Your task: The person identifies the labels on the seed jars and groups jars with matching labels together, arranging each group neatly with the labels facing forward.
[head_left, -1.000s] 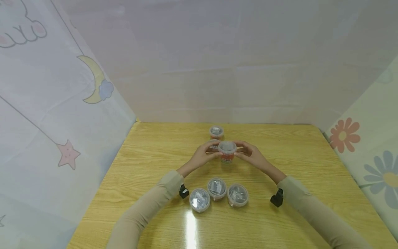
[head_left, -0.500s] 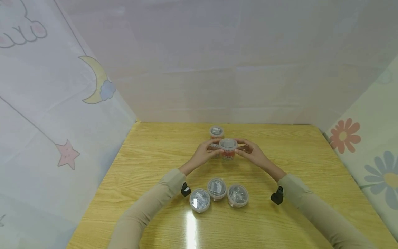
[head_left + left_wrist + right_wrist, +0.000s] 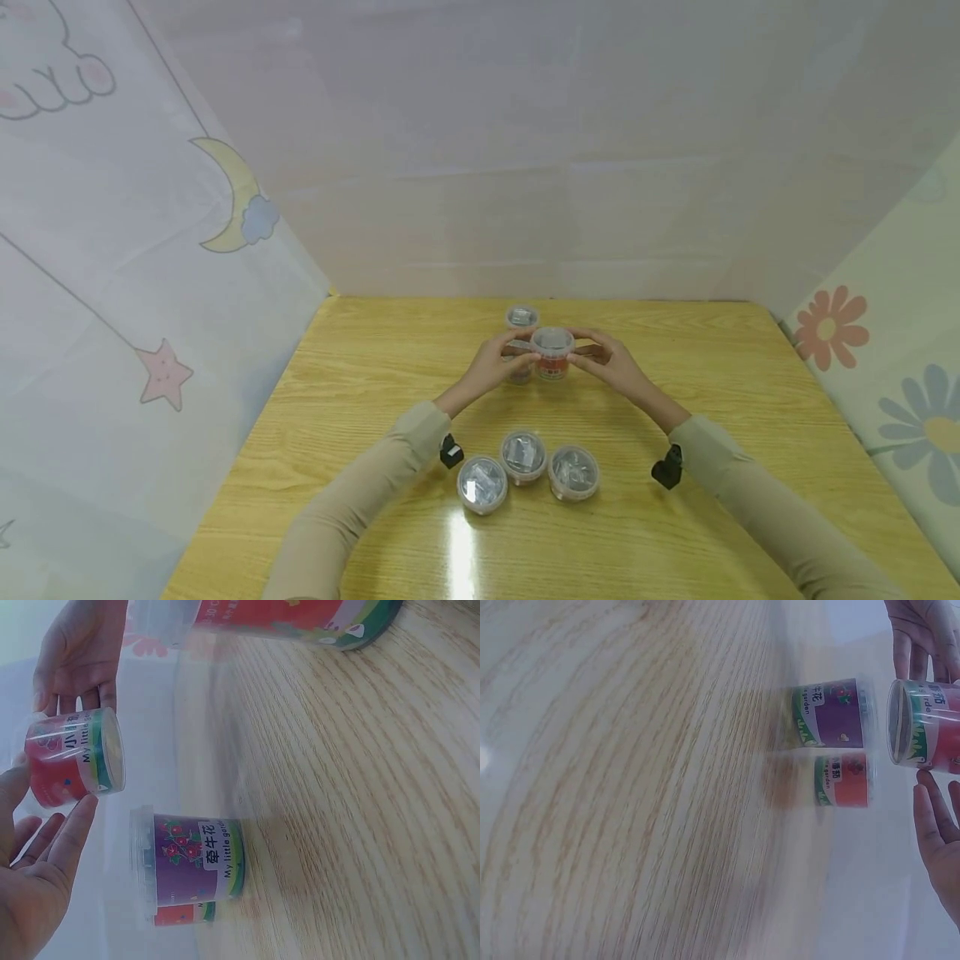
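Pinching red-labelled cup [image 3: 553, 358] between left hand [image 3: 487, 364] and right hand [image 3: 617, 367], just below frame centre; advise even pressure, cup level.

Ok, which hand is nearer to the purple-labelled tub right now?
Left. The left hand is close to the purple-labelled tub, its fingers partly hiding it in the head view; the right hand is farther off, across the held red-labelled tub.
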A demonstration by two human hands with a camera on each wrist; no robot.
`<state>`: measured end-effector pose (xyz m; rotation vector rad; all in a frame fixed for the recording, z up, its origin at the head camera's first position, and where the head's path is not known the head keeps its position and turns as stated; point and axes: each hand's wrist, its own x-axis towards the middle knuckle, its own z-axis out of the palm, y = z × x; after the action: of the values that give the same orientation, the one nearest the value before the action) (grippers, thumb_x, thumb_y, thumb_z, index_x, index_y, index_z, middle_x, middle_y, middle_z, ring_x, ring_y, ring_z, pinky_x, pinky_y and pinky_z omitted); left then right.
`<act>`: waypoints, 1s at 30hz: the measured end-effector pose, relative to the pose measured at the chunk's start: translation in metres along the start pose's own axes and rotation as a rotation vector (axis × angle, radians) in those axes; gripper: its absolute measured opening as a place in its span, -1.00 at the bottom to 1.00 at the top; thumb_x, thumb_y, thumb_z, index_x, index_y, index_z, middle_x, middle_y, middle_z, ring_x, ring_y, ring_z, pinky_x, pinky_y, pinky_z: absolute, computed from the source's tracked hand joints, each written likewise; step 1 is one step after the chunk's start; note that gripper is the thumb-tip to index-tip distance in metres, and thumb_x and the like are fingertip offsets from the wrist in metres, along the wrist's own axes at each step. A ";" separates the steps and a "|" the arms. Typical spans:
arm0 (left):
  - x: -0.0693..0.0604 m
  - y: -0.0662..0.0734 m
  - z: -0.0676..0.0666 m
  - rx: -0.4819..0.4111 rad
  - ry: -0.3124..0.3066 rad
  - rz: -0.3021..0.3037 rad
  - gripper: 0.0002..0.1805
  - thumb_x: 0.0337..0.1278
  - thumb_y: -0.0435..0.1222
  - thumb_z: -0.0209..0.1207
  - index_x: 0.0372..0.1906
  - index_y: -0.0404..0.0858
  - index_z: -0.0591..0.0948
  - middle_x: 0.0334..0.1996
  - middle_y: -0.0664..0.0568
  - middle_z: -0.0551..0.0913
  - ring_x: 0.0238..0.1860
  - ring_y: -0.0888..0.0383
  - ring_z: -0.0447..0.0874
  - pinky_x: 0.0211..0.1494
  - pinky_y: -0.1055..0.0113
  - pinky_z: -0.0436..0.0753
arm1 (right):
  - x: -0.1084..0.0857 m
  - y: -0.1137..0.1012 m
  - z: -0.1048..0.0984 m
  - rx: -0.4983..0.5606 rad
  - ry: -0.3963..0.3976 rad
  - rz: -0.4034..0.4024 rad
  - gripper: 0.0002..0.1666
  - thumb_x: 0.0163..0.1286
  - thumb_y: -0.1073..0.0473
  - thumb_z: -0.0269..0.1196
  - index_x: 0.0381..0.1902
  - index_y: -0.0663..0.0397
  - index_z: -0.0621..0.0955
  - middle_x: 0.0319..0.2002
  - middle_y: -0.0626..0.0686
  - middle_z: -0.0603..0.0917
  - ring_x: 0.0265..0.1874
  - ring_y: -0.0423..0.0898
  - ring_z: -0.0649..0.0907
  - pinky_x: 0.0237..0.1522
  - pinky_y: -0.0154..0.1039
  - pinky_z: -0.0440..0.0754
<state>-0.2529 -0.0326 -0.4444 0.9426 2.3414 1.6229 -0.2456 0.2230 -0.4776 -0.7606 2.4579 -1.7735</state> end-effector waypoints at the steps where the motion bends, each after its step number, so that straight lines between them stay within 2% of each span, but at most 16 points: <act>1: 0.000 0.000 0.000 0.005 0.003 -0.003 -0.43 0.20 -0.31 0.15 0.29 -0.35 0.33 0.15 -0.21 0.45 0.03 -0.11 0.58 -0.06 0.38 0.64 | 0.000 0.001 0.000 -0.003 0.003 -0.003 -0.41 0.35 0.27 0.16 0.32 0.09 0.32 0.26 0.21 0.34 0.03 0.11 0.56 -0.04 -0.24 0.62; 11: 0.004 0.001 0.001 0.028 0.007 -0.022 -0.44 0.22 -0.32 0.13 0.30 -0.36 0.32 0.17 -0.20 0.45 0.07 -0.09 0.55 0.01 0.32 0.62 | 0.003 0.003 0.000 -0.054 0.056 0.007 -0.43 0.34 0.14 0.19 0.29 0.04 0.37 0.21 0.20 0.41 0.03 0.12 0.56 -0.06 -0.21 0.64; 18: 0.017 -0.030 0.008 0.030 0.025 -0.045 -0.43 0.21 -0.21 0.15 0.32 -0.17 0.34 0.21 -0.07 0.44 0.08 0.00 0.55 0.02 0.27 0.62 | 0.004 0.004 0.000 -0.045 0.059 0.029 -0.41 0.32 0.12 0.21 0.29 0.02 0.38 0.21 0.19 0.42 0.05 0.18 0.54 -0.04 -0.21 0.63; 22: 0.017 -0.034 0.010 0.036 0.036 -0.049 -0.43 0.19 -0.18 0.15 0.30 -0.16 0.36 0.20 -0.04 0.45 0.07 0.04 0.57 -0.02 0.32 0.63 | 0.003 0.006 0.000 -0.041 0.056 0.032 -0.41 0.32 0.15 0.20 0.29 0.09 0.36 0.21 0.24 0.41 0.05 0.21 0.53 -0.04 -0.19 0.63; 27: 0.021 -0.037 0.010 0.016 0.049 -0.036 -0.44 0.19 -0.16 0.16 0.30 -0.16 0.36 0.18 -0.08 0.46 0.08 -0.01 0.56 -0.01 0.28 0.64 | 0.005 0.006 -0.001 -0.058 0.066 0.047 -0.40 0.33 0.09 0.19 0.30 0.04 0.35 0.24 0.21 0.39 0.09 0.19 0.52 -0.01 -0.19 0.61; 30: 0.024 -0.037 0.009 0.035 0.064 -0.023 -0.44 0.19 -0.14 0.15 0.29 -0.15 0.37 0.16 -0.09 0.47 0.07 0.00 0.56 0.02 0.29 0.62 | 0.007 0.007 -0.003 -0.059 0.072 0.046 -0.39 0.33 0.06 0.19 0.30 0.01 0.35 0.25 0.18 0.37 0.11 0.19 0.50 0.02 -0.17 0.60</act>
<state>-0.2827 -0.0197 -0.4751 0.8790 2.4211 1.6316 -0.2550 0.2243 -0.4808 -0.6493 2.5610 -1.7503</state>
